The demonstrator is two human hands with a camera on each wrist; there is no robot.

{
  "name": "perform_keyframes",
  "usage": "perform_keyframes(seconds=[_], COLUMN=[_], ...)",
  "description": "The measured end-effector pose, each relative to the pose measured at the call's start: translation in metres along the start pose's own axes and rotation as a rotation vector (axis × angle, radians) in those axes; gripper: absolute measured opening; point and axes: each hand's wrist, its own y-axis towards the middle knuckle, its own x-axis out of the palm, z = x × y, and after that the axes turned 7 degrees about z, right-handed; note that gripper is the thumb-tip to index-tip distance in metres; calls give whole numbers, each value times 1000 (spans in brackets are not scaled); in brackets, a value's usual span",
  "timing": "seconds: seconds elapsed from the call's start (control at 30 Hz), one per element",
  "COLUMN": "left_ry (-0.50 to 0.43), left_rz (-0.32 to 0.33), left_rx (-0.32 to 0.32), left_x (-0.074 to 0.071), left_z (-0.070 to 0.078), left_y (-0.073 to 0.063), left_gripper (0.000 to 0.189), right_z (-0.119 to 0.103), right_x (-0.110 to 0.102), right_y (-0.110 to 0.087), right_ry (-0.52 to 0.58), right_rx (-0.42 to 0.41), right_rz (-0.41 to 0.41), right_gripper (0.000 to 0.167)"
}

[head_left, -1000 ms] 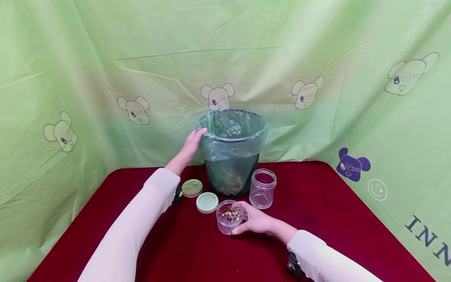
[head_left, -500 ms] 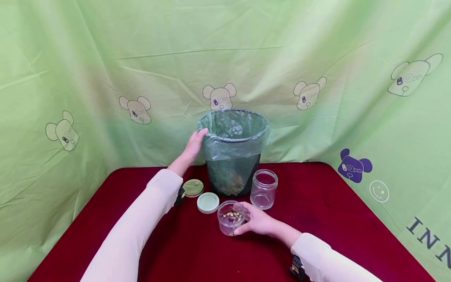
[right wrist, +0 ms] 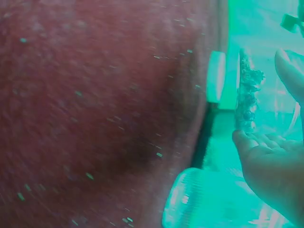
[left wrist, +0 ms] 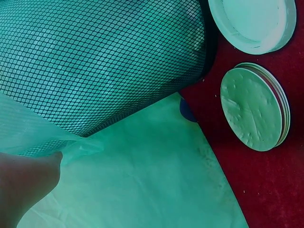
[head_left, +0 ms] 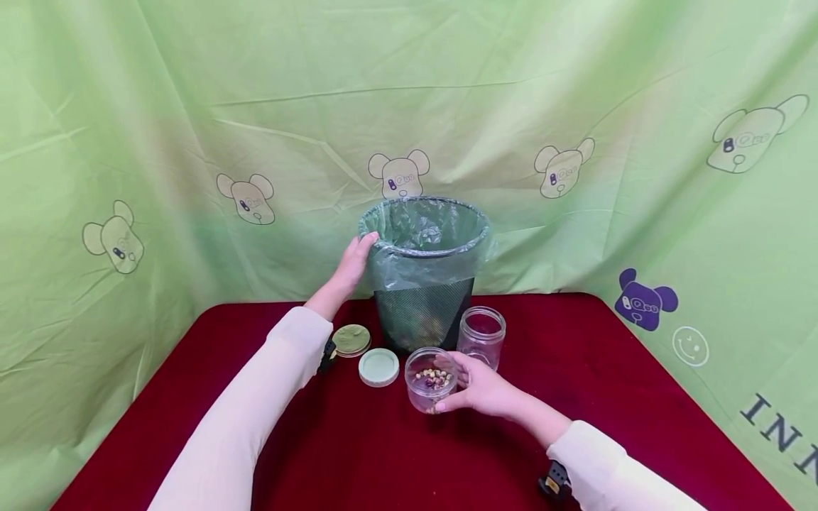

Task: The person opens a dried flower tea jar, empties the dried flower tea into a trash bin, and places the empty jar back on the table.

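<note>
In the head view my left hand holds the left rim of a black mesh trash bin. A translucent plastic bag lines it and folds over the rim. Part of that hand shows against the bag in the left wrist view; its other fingers are hidden there. My right hand grips a small clear jar from its right side, slightly above the table. Small pale and dark red dried pieces, perhaps flower buds, lie in its bottom. These pieces also show through its wall in the right wrist view.
A taller clear jar without a lid stands right of the bin, just behind my right hand. Left of the small jar lie a white lid and a greenish disc-shaped lid. Dark red cloth covers the table; a green curtain hangs behind.
My right hand has raised the small jar off the table and shifted it slightly right and away from me. The left hand stays at the bin's rim.
</note>
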Motion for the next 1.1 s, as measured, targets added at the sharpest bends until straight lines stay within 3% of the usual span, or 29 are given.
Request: perform_keyframes(seconds=[0.3, 0.57, 1.1], left_ry=[16, 6, -2], left_rz=[-17, -16, -18], left_rx=[-5, 13, 18], left_x=[-2, -2, 0], left_z=[0, 1, -1], left_y=[-1, -1, 1], left_gripper=[63, 59, 57], right_z=[-24, -43, -66], right_x=[-19, -40, -80], right_y=[-4, -6, -7], right_ry=[-16, -94, -86], right_rx=[-3, -26, -35], right_rz=[60, 126, 245], right_gripper=[79, 77, 69])
